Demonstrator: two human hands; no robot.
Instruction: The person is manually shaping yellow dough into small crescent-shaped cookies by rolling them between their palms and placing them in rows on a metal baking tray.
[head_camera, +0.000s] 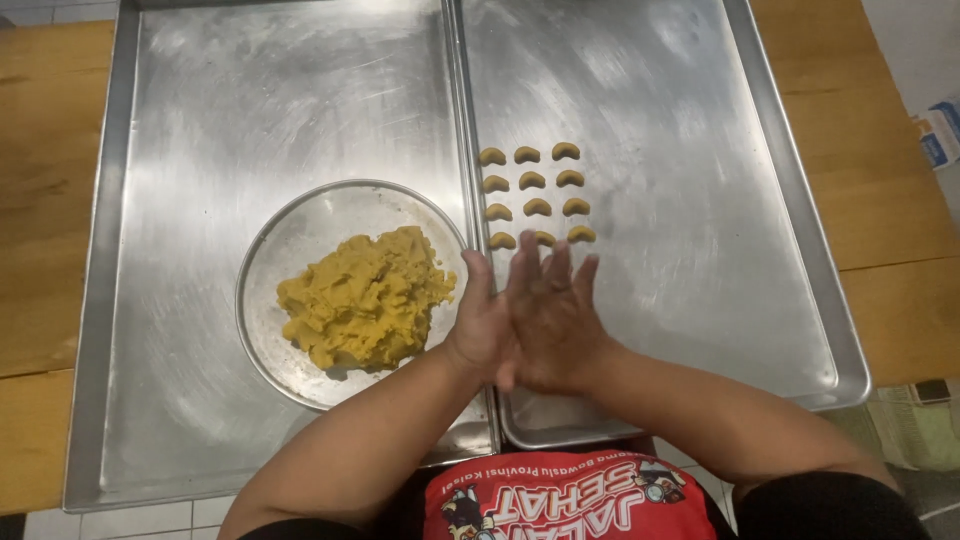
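Twelve crescents (532, 195) sit in rows on the right tray (700, 300), most dough (365, 298) left in the bowl (270, 260), left hand (480, 325) and right hand (555, 320) pressed palm to palm above the tray seam, anything between them hidden.

Two metal trays (250, 90) with dull, scuffed shine, round metal plate (290, 240) smoother, yellow dough (365, 298) matt and crumbly, small crescent pieces (533, 180) matt, wooden table (45, 200) brown, grainy
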